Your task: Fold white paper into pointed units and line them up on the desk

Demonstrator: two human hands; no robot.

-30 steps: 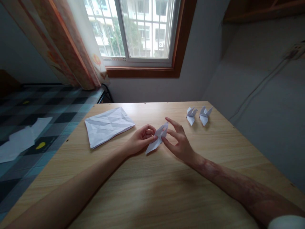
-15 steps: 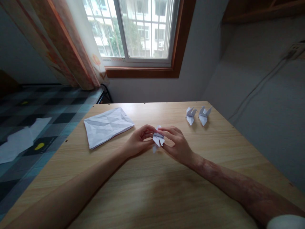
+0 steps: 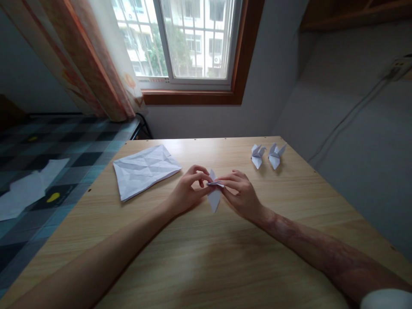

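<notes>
A small white folded-paper crane (image 3: 214,201) is held between my two hands over the middle of the wooden table. My left hand (image 3: 192,185) pinches its left side with thumb and fingers. On the opposite side, my right hand (image 3: 240,192) grips it with the fingertips. One pointed flap hangs down toward me and another points away; my fingers cover part of the folded middle. Two finished-looking paper cranes, the left one (image 3: 257,156) and the right one (image 3: 276,156), stand side by side at the table's far right.
A creased stack of white paper (image 3: 146,171) lies at the table's far left. Beyond the left edge is a bed with a checked cover (image 3: 96,148) and loose white sheets (image 3: 28,191). A window (image 3: 196,43) is behind the table, and a cable (image 3: 349,111) runs down the right wall.
The folded paper has been turned in my hands, so a long pointed flap now hangs toward me. My fingers have shifted slightly around it. The other papers have not moved.
</notes>
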